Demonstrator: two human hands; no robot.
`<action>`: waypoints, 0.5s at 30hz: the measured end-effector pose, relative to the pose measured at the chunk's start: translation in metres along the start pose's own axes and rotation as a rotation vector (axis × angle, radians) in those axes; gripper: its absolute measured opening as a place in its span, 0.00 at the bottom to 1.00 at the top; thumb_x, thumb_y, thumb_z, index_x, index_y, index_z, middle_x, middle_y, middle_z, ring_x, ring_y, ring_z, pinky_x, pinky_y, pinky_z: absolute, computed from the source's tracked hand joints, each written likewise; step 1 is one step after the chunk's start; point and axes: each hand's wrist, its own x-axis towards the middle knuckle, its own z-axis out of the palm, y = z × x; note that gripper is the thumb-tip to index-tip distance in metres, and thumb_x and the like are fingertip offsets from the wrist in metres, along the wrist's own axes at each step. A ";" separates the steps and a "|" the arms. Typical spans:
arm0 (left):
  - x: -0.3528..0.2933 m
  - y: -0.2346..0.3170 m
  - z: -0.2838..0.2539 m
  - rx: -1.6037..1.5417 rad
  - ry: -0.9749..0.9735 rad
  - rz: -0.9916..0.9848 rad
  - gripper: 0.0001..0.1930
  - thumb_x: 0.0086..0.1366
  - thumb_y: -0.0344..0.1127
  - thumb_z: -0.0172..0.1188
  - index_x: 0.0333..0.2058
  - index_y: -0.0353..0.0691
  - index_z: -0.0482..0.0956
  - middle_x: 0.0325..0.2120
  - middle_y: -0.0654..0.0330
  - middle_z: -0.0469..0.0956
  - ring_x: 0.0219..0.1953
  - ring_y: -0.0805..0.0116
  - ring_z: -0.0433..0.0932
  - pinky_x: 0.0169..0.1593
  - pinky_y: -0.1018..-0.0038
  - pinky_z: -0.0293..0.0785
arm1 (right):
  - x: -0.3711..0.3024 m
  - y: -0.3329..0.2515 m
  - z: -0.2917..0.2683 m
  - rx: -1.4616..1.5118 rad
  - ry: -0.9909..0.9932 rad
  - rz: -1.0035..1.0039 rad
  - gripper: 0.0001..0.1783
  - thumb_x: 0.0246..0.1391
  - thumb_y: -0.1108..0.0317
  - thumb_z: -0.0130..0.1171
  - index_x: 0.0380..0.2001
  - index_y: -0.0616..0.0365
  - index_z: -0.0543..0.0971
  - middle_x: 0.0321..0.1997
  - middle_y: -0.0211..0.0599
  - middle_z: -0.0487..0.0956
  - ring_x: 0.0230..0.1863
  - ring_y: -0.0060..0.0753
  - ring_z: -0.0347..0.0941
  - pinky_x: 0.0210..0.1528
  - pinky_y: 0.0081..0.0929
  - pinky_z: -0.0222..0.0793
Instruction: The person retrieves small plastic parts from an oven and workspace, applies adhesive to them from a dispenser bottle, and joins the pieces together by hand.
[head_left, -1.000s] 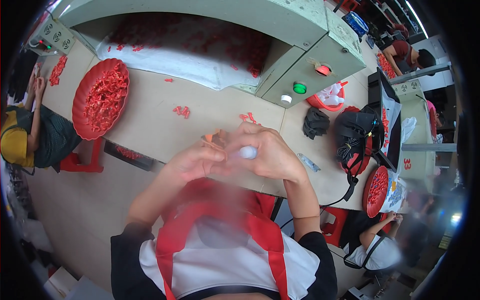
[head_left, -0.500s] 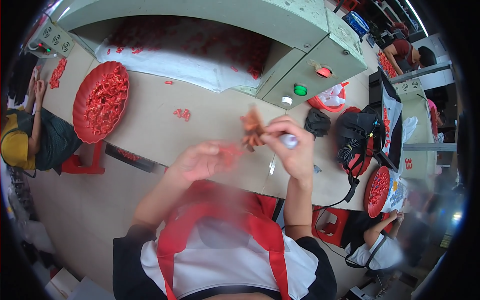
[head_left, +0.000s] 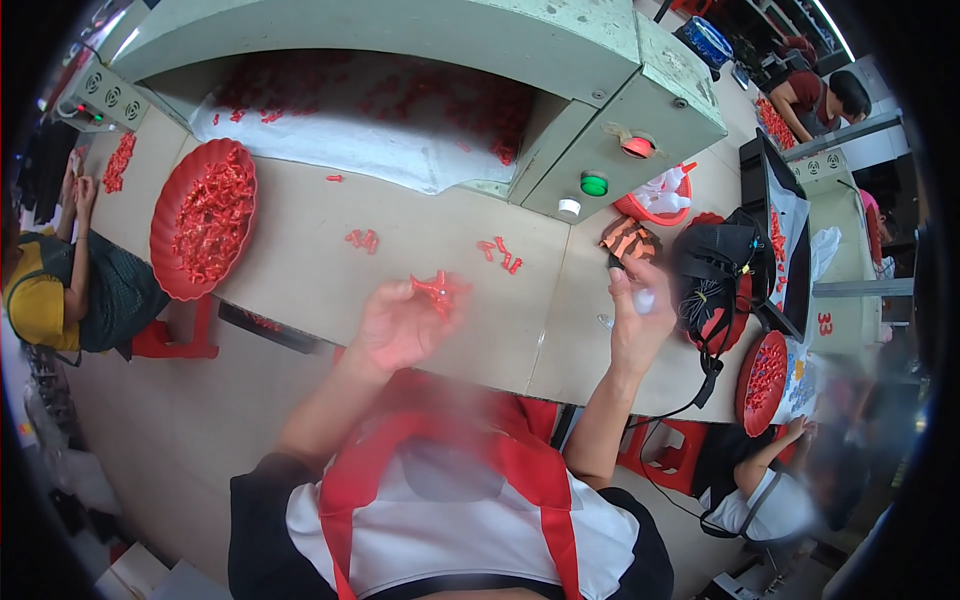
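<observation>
My left hand point(head_left: 405, 325) is raised over the near part of the table, its fingers closed on a small red plastic piece point(head_left: 437, 292) with short arms. To the right, my right hand point(head_left: 640, 320) is curled round a small white bottle-like thing point(head_left: 644, 300), mostly hidden by the fingers. Just beyond that hand, an orange and black striped cloth-like thing point(head_left: 630, 238) lies on the table. Between and beyond my hands are a few loose red pieces point(head_left: 500, 252), with another small cluster of red pieces point(head_left: 362, 241) further left.
A red fluted tray point(head_left: 160, 225) heaped with red pieces stands at the left. Ahead is a pale green machine point(head_left: 560, 160) with buttons and a white-lined opening. At the right are a red basket point(head_left: 672, 213) of white bottles and a black bag point(head_left: 705, 262). Other people sit both sides.
My right hand has moved right, away from my left hand. The striped thing it held now lies on the table, while the white thing stays in it.
</observation>
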 end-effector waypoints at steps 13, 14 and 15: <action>-0.004 0.001 0.006 0.038 -0.014 0.026 0.23 0.56 0.38 0.56 0.47 0.29 0.66 0.39 0.52 0.61 0.42 0.59 0.67 0.48 0.71 0.75 | -0.006 -0.003 0.007 -0.029 -0.080 0.018 0.07 0.43 0.75 0.62 0.29 0.62 0.78 0.32 0.33 0.75 0.27 0.19 0.70 0.30 0.16 0.64; -0.003 0.001 0.006 0.036 -0.022 0.032 0.24 0.56 0.39 0.57 0.47 0.30 0.66 0.39 0.52 0.61 0.42 0.59 0.67 0.48 0.72 0.75 | -0.006 -0.002 0.007 -0.026 -0.080 0.015 0.07 0.43 0.75 0.62 0.29 0.62 0.78 0.32 0.33 0.75 0.27 0.19 0.70 0.30 0.16 0.64; -0.002 0.001 0.005 0.039 -0.024 0.033 0.24 0.56 0.39 0.57 0.47 0.30 0.66 0.39 0.52 0.61 0.42 0.59 0.67 0.48 0.72 0.75 | -0.005 -0.002 0.006 -0.016 -0.083 0.032 0.07 0.43 0.75 0.62 0.29 0.62 0.77 0.32 0.33 0.75 0.27 0.19 0.70 0.30 0.16 0.64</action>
